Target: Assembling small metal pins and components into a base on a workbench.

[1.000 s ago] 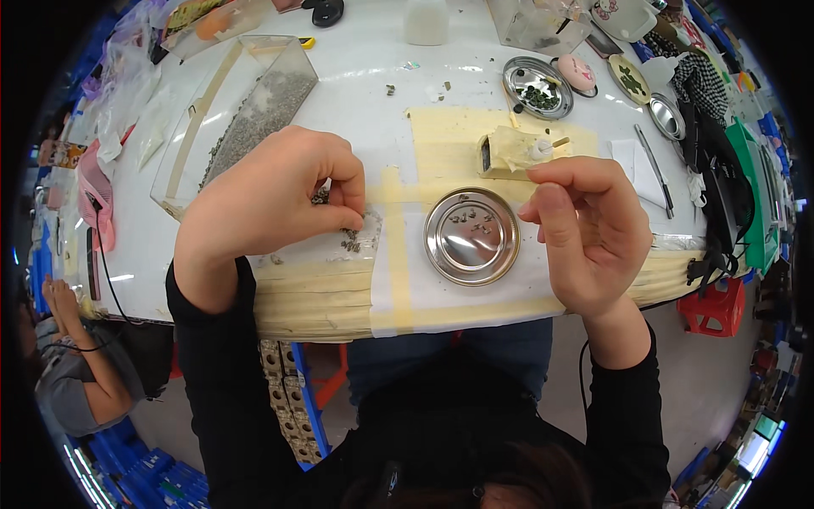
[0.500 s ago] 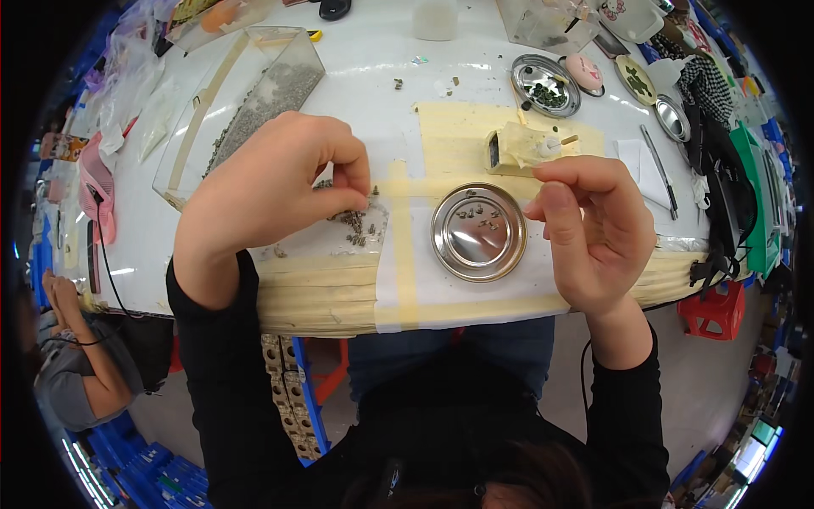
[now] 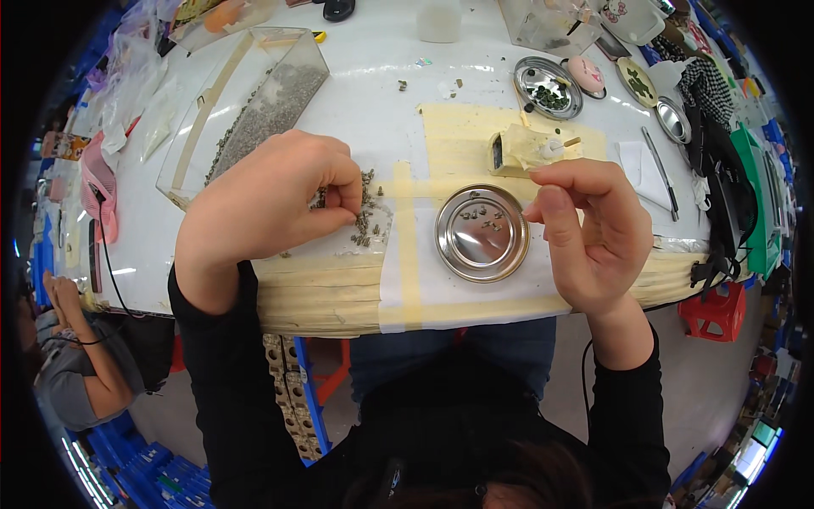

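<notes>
My left hand [image 3: 267,199] reaches over several small dark-metallic pieces [image 3: 365,227] scattered on the white tabletop. Its thumb and forefinger curl together at the pile's edge; whatever lies between them is hidden. A round shiny metal dish [image 3: 480,248] sits between my hands, with several similar small pieces [image 3: 487,219] toward its far side. To the right of that dish my right hand [image 3: 604,237] is raised, fingers bent and thumb drawn in against them near the dish rim. Anything pinched there is too small to name.
A clear box [image 3: 271,110] of grey granules stands behind my left hand. Beyond the dish sits a tape-wrapped block [image 3: 517,151]. Farther right are a metal plate [image 3: 551,75] with dark green bits, tweezers [image 3: 658,170] and a red stool [image 3: 714,312]. Another person [image 3: 89,365] sits at far left.
My left hand has shifted slightly down and to the left over the pile, baring more of the pieces. My right hand has hardly moved.
</notes>
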Tool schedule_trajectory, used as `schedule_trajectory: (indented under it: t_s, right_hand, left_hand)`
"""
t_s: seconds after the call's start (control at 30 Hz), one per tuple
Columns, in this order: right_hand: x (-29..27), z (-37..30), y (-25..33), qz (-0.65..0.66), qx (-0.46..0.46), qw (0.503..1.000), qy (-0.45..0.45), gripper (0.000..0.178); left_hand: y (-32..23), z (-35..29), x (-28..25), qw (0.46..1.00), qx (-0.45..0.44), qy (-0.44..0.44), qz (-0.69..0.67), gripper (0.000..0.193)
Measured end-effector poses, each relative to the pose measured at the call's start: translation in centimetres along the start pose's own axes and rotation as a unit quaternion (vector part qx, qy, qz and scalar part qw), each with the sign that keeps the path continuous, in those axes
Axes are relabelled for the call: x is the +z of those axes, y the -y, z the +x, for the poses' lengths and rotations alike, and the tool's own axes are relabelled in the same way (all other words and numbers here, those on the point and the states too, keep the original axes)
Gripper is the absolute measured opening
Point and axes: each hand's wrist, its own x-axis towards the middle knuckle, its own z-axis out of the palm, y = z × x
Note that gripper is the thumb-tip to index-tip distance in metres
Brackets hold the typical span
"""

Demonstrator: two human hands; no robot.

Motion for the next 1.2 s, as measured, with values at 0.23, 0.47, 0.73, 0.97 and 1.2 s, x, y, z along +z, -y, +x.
schedule_trajectory:
  t_s: [0.23, 0.47, 0.73, 0.97, 1.2]
  right_hand:
    - [0.1, 0.0, -0.3, -0.015, -0.028, 1.000, -0.001, 0.011]
    - [0.0, 0.3, -0.4, -0.025, -0.055, 0.998, 0.021, 0.014]
    - [0.1, 0.5, -0.4, -0.047, -0.081, 0.995, 0.036, 0.018]
    - [0.5, 0.5, -0.6, -0.063, -0.131, 0.989, 0.031, 0.023]
    - [0.5, 0.3, -0.1, -0.058, -0.083, 0.993, 0.052, 0.018]
  left_hand:
    - [-2.2, 1.2, 1.1, 0.893, -0.005, -0.141, -0.427, 0.006]
    - [-2.9, 2.8, 3.9, 0.779, -0.018, -0.048, -0.625, 0.009]
    - [-3.2, 3.0, 5.0, 0.773, -0.022, -0.052, -0.632, 0.015]
    - [-3.3, 3.0, 5.4, 0.789, -0.039, -0.049, -0.612, 0.015]
    - [-3.6, 3.1, 5.5, 0.782, -0.048, -0.059, -0.618, 0.015]
